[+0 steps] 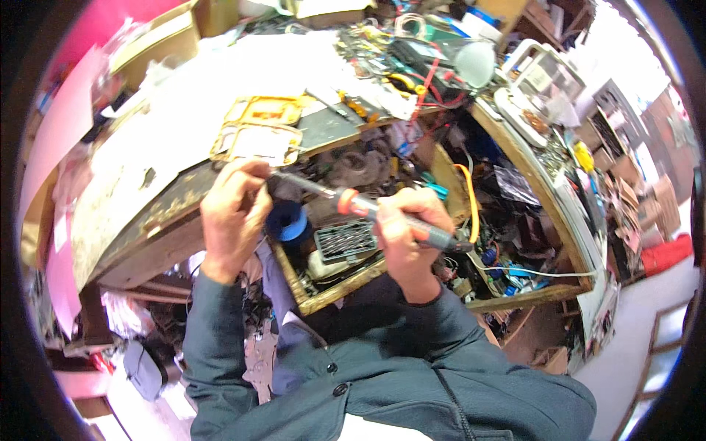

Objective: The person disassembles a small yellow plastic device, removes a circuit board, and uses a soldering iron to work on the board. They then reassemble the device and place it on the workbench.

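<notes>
My right hand (413,228) is wrapped round a screwdriver (360,203) with a black and orange handle. Its dark shaft points left toward my left hand (239,206). The left fingers are curled together right at the shaft's tip, and what they pinch is hidden. Below the shaft, a grey case of metal bits (346,241) lies in the open wooden drawer (316,300). Beside it, near my left wrist, is a blue round spool (288,222). An open yellow-orange case (266,110) rests on the bench just beyond my left hand.
The workbench (191,95) stretches away left. Pliers with yellow handles (401,82), red wires (430,81) and tangled cables crowd its far right. An orange cable (471,198) loops up in the cluttered drawer, beside a wooden divider. Boxes and loose parts pile up at the right.
</notes>
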`<action>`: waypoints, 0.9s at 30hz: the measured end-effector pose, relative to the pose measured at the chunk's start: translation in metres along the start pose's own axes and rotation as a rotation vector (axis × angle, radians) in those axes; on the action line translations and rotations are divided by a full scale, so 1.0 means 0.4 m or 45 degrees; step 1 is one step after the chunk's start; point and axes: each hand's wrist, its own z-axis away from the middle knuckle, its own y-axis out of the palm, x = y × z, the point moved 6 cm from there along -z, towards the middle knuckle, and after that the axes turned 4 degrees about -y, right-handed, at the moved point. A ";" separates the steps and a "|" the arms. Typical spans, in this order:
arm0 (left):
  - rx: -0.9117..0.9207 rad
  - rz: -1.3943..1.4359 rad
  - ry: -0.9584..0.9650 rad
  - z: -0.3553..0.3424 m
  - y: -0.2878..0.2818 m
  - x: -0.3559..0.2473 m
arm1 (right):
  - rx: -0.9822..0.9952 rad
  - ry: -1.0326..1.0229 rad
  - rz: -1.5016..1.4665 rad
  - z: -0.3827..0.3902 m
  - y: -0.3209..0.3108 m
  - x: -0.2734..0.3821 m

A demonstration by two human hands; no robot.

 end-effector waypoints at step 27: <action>-0.061 0.243 -0.231 0.032 -0.011 0.023 | 0.724 0.004 -1.290 -0.119 -0.065 0.191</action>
